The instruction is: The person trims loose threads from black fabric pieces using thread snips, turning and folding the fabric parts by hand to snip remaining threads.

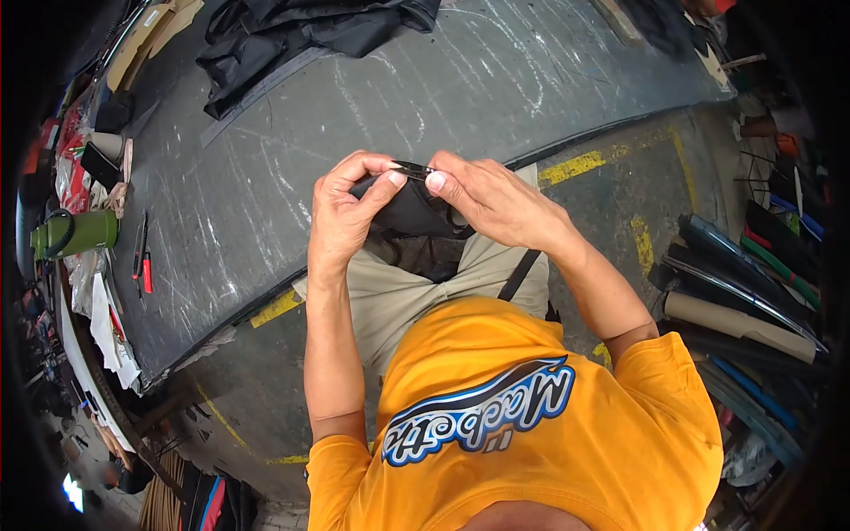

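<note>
My left hand pinches one end of a narrow black strip between thumb and forefinger. At the strip's other end, the thumb and fingers of my right hand are closed on it, close to the left fingertips. The strip looks like a folded edge or strap; its exact kind is unclear. Black fabric hangs beneath both hands, over my lap, and seems joined to the strip. Part of that fabric is hidden behind my fingers.
Ahead lies a grey chalk-marked worktable with crumpled black fabric on it. A red-handled cutter and a green flask are at the left. Rolled materials are stacked at the right.
</note>
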`<move>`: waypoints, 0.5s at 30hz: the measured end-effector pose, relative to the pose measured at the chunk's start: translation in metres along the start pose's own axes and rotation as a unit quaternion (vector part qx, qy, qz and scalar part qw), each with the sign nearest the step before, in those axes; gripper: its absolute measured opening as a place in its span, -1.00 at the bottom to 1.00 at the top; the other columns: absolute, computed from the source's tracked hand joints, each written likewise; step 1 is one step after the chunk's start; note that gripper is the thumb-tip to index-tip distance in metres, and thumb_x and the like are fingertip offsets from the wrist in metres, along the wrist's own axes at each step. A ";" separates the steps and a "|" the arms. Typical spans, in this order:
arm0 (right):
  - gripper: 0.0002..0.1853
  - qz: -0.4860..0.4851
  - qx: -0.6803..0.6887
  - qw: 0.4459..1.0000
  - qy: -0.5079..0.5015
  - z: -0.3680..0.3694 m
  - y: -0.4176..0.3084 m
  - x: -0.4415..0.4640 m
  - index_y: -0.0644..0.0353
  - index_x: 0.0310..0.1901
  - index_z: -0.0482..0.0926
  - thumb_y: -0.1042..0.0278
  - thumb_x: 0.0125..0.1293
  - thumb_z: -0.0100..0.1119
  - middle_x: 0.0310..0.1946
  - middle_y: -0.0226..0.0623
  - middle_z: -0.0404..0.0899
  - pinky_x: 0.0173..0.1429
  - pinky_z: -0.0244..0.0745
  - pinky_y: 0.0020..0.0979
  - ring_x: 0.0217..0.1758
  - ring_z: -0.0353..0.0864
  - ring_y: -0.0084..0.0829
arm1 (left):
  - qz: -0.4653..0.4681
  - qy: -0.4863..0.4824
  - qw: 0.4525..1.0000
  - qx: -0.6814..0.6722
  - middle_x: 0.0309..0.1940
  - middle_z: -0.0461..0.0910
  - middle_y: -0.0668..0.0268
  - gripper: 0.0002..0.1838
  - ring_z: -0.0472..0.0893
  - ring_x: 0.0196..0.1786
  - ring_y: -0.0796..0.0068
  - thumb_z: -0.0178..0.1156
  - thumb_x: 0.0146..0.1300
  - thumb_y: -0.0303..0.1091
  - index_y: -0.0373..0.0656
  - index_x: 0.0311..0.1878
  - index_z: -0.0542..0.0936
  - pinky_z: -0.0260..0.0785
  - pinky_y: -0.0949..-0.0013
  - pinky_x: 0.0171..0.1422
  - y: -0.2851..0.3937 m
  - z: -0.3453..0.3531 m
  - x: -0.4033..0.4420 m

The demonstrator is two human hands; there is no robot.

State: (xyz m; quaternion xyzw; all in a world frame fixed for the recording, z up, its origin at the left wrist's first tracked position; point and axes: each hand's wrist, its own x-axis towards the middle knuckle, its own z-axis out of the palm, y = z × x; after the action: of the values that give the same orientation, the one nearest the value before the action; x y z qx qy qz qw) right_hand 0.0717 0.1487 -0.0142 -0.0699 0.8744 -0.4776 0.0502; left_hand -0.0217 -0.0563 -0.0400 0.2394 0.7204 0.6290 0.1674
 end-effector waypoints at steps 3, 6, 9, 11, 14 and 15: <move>-0.54 -0.002 -0.004 1.000 0.001 -0.001 0.000 0.000 0.28 -0.11 0.38 -0.03 0.69 -0.27 -0.50 0.06 0.41 -0.19 0.34 -0.02 -0.32 0.47 0.21 | 0.003 -0.001 1.000 0.000 -0.30 0.67 0.41 -0.88 0.57 -0.20 0.64 0.41 0.28 -0.41 -0.25 -0.23 0.71 0.41 0.50 -0.05 0.000 0.000 0.000; -0.53 0.000 -0.015 1.000 0.002 0.000 0.000 0.000 0.27 -0.11 0.37 -0.04 0.69 -0.27 -0.50 0.06 0.42 -0.18 0.36 -0.01 -0.30 0.48 0.22 | 0.003 -0.001 1.000 0.004 -0.30 0.67 0.41 -0.89 0.57 -0.20 0.64 0.41 0.28 -0.41 -0.24 -0.24 0.71 0.41 0.50 -0.06 0.001 0.000 0.000; -0.53 0.005 -0.020 1.000 0.002 0.000 -0.001 -0.001 0.27 -0.11 0.37 -0.05 0.69 -0.28 -0.49 0.06 0.43 -0.17 0.36 -0.01 -0.30 0.49 0.22 | 0.003 0.000 1.000 0.012 -0.31 0.67 0.41 -0.89 0.57 -0.20 0.63 0.41 0.28 -0.41 -0.24 -0.24 0.71 0.40 0.50 -0.06 0.003 0.001 0.000; -0.52 0.008 -0.023 1.000 0.003 0.001 0.000 -0.001 0.28 -0.11 0.37 -0.06 0.69 -0.28 -0.49 0.06 0.43 -0.17 0.36 -0.01 -0.29 0.49 0.22 | 0.001 -0.003 1.000 0.010 -0.30 0.67 0.41 -0.89 0.58 -0.19 0.63 0.41 0.28 -0.41 -0.24 -0.24 0.71 0.40 0.50 -0.04 0.003 0.000 -0.001; -0.51 -0.014 -0.011 1.000 0.017 0.003 0.003 -0.001 0.27 -0.14 0.39 -0.06 0.69 -0.29 -0.49 0.06 0.45 -0.18 0.37 -0.01 -0.29 0.50 0.22 | 0.004 -0.009 1.000 0.006 -0.29 0.67 0.40 -0.89 0.58 -0.18 0.62 0.41 0.28 -0.41 -0.23 -0.24 0.71 0.40 0.50 -0.03 0.003 -0.001 -0.001; -0.51 -0.014 -0.011 1.000 0.017 0.004 0.005 -0.001 0.27 -0.14 0.39 -0.06 0.69 -0.29 -0.49 0.06 0.45 -0.18 0.37 -0.01 -0.29 0.50 0.22 | 0.009 -0.012 1.000 0.002 -0.29 0.67 0.40 -0.89 0.58 -0.17 0.61 0.41 0.28 -0.41 -0.23 -0.24 0.71 0.40 0.49 -0.02 0.003 -0.001 -0.001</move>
State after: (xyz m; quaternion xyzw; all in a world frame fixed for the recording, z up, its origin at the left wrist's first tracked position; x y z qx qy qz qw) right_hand 0.0729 0.1479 -0.0203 -0.0744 0.8794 -0.4694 0.0284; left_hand -0.0213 -0.0572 -0.0373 0.2537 0.7172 0.6263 0.1702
